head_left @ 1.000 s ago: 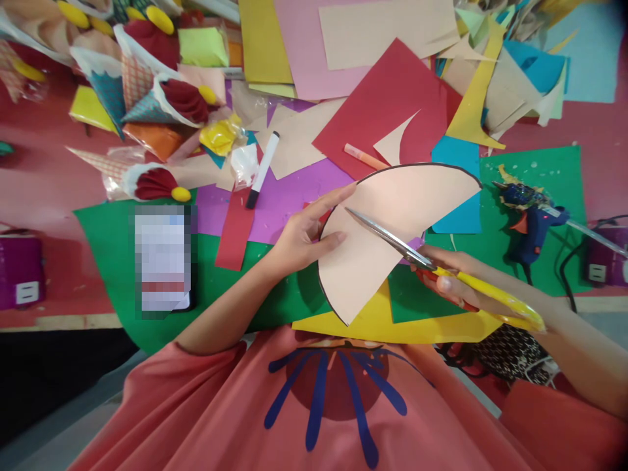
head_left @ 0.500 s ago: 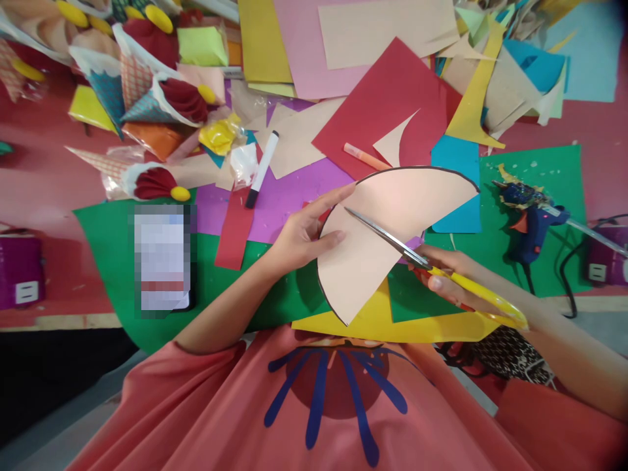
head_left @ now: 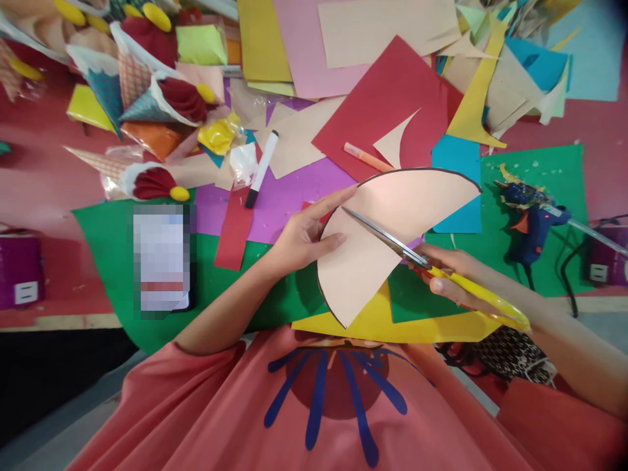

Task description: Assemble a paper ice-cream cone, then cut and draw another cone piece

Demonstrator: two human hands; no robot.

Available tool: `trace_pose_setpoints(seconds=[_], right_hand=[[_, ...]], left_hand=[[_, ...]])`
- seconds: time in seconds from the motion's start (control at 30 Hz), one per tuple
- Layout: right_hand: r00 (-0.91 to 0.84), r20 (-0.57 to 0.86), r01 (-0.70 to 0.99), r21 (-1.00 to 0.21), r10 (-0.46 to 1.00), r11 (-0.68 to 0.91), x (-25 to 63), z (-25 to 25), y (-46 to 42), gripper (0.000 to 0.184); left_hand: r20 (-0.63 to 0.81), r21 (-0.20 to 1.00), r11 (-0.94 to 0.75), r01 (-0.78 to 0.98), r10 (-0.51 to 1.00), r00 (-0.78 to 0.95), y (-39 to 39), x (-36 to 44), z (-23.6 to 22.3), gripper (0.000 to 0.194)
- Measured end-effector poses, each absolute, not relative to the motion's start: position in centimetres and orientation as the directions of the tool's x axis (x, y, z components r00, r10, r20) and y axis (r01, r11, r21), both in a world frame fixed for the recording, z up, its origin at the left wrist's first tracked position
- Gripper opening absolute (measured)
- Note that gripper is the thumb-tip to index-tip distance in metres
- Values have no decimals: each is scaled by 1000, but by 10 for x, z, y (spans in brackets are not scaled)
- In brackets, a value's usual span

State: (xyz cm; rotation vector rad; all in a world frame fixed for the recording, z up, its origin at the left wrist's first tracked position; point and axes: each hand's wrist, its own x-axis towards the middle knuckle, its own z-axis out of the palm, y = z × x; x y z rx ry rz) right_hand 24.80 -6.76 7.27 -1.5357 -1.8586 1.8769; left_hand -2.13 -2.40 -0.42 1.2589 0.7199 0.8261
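Observation:
My left hand [head_left: 307, 235] grips the left edge of a beige paper piece [head_left: 377, 222], thumb on top. The paper has a curved edge marked by a dark line, and a straight lower-right edge. In my right hand [head_left: 446, 275] is a pair of scissors [head_left: 412, 252] with yellow and red handles. The blades lie over the paper, the visible tip pointing toward my left fingers. Part of the red handle is hidden by my fingers. Close behind the paper are an orange marker [head_left: 367, 157] and a thin beige offcut [head_left: 398, 140].
A blue glue gun [head_left: 534, 222] rests on a green sheet at right, with its cord trailing. To the left are a phone [head_left: 161, 261] and a black-capped white marker [head_left: 262, 169]. Decorated cones [head_left: 132, 78] crowd the far left; paper scraps [head_left: 515, 78] pile up at the far right.
The scissors' handles have swung slightly left and up with my right hand since the first frame. My left hand and the beige paper have hardly shifted.

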Motion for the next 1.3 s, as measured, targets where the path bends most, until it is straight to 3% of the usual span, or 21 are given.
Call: trace_pose_setpoints(seconds=[0.27, 0.6, 1.0, 1.17, 1.3], right_hand=[[-437, -559, 550, -786, 705, -282, 245, 68, -71, 67], [-550, -510, 538, -822, 661, -187, 252, 60, -68, 63], [-415, -568, 590, -763, 711, -264, 244, 64, -68, 61], [-416, -558, 546, -785, 718, -294, 245, 66, -65, 56], [-299, -667, 581, -694, 682, -424, 247, 73, -64, 50]], left_hand=[[4, 987, 84, -139, 843, 538, -23, -23, -6, 58], [29, 996, 23, -86, 830, 557, -24, -23, -7, 58], [-11, 995, 64, -77, 833, 553, -25, -23, -5, 59], [7, 999, 10, -42, 923, 386, -16, -29, -8, 64], [102, 995, -99, -29, 985, 136, -1, -41, -15, 61]])
